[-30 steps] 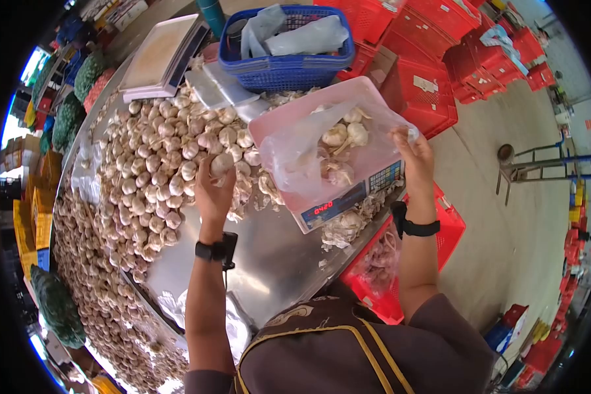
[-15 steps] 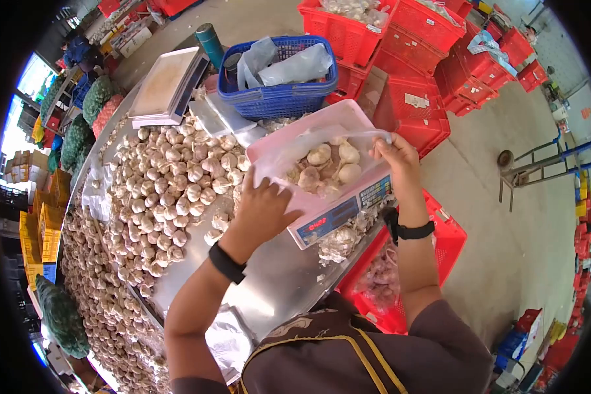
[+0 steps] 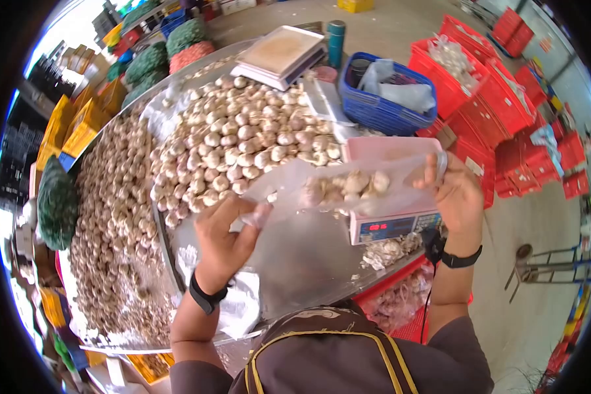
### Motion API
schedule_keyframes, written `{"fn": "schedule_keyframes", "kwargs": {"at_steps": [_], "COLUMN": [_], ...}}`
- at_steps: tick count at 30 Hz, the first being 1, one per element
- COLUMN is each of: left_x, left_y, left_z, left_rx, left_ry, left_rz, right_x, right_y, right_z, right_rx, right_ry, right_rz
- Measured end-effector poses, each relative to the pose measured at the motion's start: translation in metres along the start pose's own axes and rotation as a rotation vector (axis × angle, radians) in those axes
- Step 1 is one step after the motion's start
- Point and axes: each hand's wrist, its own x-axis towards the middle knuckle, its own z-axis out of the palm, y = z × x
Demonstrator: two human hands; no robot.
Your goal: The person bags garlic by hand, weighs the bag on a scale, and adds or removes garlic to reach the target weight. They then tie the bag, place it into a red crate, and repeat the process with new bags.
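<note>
A clear plastic bag (image 3: 289,180) with several garlic bulbs (image 3: 356,183) inside is stretched between my two hands. My left hand (image 3: 226,233) pinches one end of it between thumb and fingers. At the other end, my right hand (image 3: 454,194) grips the gathered plastic near its edge. The bag hangs in front of a digital scale (image 3: 400,228) with a pink tray (image 3: 387,147) and lit red digits. Part of the tray is hidden behind the bag and my right hand.
Loose garlic (image 3: 243,141) is heaped on the metal table (image 3: 295,253). Behind stand a second scale (image 3: 282,52), a teal flask (image 3: 335,43) and a blue basket (image 3: 387,105). Red crates (image 3: 486,111) are stacked to the right. Garlic skins (image 3: 391,251) lie before the near scale.
The bag of garlic has left the pink tray and is now held up, stretched sideways. My left hand has closed on its end. The view has turned, and the scale's reading differs.
</note>
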Motion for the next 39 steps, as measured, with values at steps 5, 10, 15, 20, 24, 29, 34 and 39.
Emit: {"fn": "schedule_keyframes", "kwargs": {"at_steps": [5, 10, 15, 20, 24, 29, 34, 39], "left_x": [-0.043, -0.08, -0.09, -0.153, -0.15, -0.165, -0.194, -0.18], "left_y": [-0.009, -0.043, -0.048, -0.102, -0.094, -0.107, -0.12, -0.12], "left_z": [-0.001, 0.027, -0.019, -0.016, -0.037, -0.044, -0.051, -0.047], "left_rx": [-0.628, -0.034, -0.237, -0.13, -0.282, -0.389, -0.82, -1.349], "left_ry": [-0.176, -0.279, -0.553, -0.526, -0.616, -0.655, -0.862, -0.658], "left_rz": [-0.029, 0.096, -0.098, -0.502, -0.599, -0.353, -0.549, -0.716], "right_x": [-0.008, -0.037, -0.028, -0.027, -0.026, -0.023, -0.026, -0.014], "right_y": [0.081, 0.201, 0.213, 0.298, 0.277, 0.264, 0.347, 0.272], "right_z": [0.055, 0.111, 0.133, 0.07, 0.111, 0.134, 0.063, 0.131], "right_rx": [0.003, 0.025, -0.106, 0.426, 0.967, 0.874, 0.631, 0.708], "right_ry": [-0.065, -0.313, -0.6, 0.281, 0.106, -0.378, 0.531, 0.302], "right_rz": [0.471, 0.769, 0.796, 1.04, 0.933, 0.963, 0.892, 0.819]}}
